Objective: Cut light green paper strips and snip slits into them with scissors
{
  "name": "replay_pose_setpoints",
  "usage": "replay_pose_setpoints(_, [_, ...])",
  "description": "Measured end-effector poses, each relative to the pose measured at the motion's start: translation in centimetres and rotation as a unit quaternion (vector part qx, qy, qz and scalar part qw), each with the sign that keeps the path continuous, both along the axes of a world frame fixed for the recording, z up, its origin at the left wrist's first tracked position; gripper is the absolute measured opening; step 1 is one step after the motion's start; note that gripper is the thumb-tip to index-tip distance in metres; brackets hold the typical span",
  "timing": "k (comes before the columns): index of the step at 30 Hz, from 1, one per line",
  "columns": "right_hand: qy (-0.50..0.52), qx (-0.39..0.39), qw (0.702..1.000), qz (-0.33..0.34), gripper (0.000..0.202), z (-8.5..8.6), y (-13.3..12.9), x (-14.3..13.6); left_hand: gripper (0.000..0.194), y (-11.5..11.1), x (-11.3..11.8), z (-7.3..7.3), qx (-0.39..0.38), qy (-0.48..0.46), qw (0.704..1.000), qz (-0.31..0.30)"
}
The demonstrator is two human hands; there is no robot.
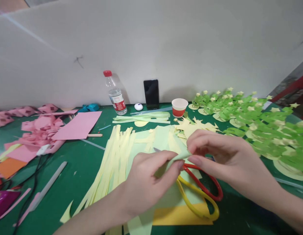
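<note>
Our left hand (pixel 151 184) and right hand (pixel 227 160) pinch a green strip (pixel 179 157) between them | scissors (pixel 199 192) just beneath | yellow strips (pixel 114 160) left of it | cup (pixel 179 107), phone (pixel 151 94), bottle (pixel 115 94) beyond

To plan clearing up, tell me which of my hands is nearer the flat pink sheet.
Left. Your left hand is right of the pink sheet and closer to you; your right hand is farther right, on the left hand's far side from it.

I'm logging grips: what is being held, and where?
A pale green paper strip; the right hand pinches one end, the left hand holds it close by.
</note>
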State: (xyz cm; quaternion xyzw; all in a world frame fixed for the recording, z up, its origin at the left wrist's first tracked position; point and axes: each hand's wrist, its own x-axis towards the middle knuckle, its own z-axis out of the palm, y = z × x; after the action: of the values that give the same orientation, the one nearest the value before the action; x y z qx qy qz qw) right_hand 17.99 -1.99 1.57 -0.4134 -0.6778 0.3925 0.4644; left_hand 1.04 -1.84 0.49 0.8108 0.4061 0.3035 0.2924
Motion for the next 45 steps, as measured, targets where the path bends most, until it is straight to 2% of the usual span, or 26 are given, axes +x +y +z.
replay_pose_setpoints(3, [-0.005, -0.006, 1.000, -0.005, 0.012, 0.0, -0.1, -0.1, 0.020, -0.1, -0.1, -0.1, 0.057, 0.020, 0.998, 0.010])
replay_pose_setpoints(5, [-0.007, -0.007, 1.000, -0.008, 0.012, 0.1, -0.1, -0.2, 0.023, -0.2, -0.2, 0.1, 0.044, -0.017, 0.999, 0.009])
replay_pose_setpoints(8, [-0.011, -0.007, 1.000, -0.010, 0.012, 0.1, -0.2, -0.1, 0.024, -0.2, -0.3, 0.8, -0.034, -0.110, 0.993, 0.002])
replay_pose_setpoints(12, [-0.013, -0.010, 1.000, -0.013, 0.012, -0.1, -0.4, 0.0, 0.018, 0.2, 0.0, 1.5, -0.130, -0.196, 0.972, 0.007])
replay_pose_setpoints(15, [-0.014, -0.003, 1.000, -0.026, 0.012, -0.3, -0.5, -0.1, 0.008, 0.3, 0.2, 1.4, -0.186, -0.225, 0.956, 0.024])
replay_pose_setpoints(18, [-0.019, 0.003, 0.999, -0.041, 0.012, -0.4, -0.5, -0.2, 0.010, 0.2, 0.1, 1.1, -0.226, -0.231, 0.946, 0.028])
replay_pose_setpoints(22, [-0.017, 0.002, 0.999, -0.044, 0.010, -0.3, -0.6, -0.3, 0.012, 0.0, 0.0, 0.8, -0.215, -0.234, 0.948, 0.028])
replay_pose_setpoints(27, [0.000, -0.016, 1.000, -0.019, 0.009, 0.1, -0.6, -0.5, 0.005, 0.1, 0.1, 1.0, -0.200, -0.228, 0.951, 0.064])
replay_pose_setpoints(35, [0.000, -0.005, 1.000, -0.012, 0.011, 0.2, -0.6, -0.6, 0.010, 0.3, 0.0, 0.8, -0.255, -0.269, 0.928, 0.043])
replay_pose_setpoints(38, [-0.011, 0.003, 1.000, -0.016, 0.012, 0.1, -0.6, -0.7, 0.011, 0.3, 0.0, 0.8, -0.267, -0.274, 0.922, 0.052])
replay_pose_setpoints(45, [-0.016, -0.005, 1.000, -0.017, 0.012, 0.0, -0.6, -0.7, 0.010, 0.2, 0.4, 0.9, -0.266, -0.259, 0.927, 0.053])
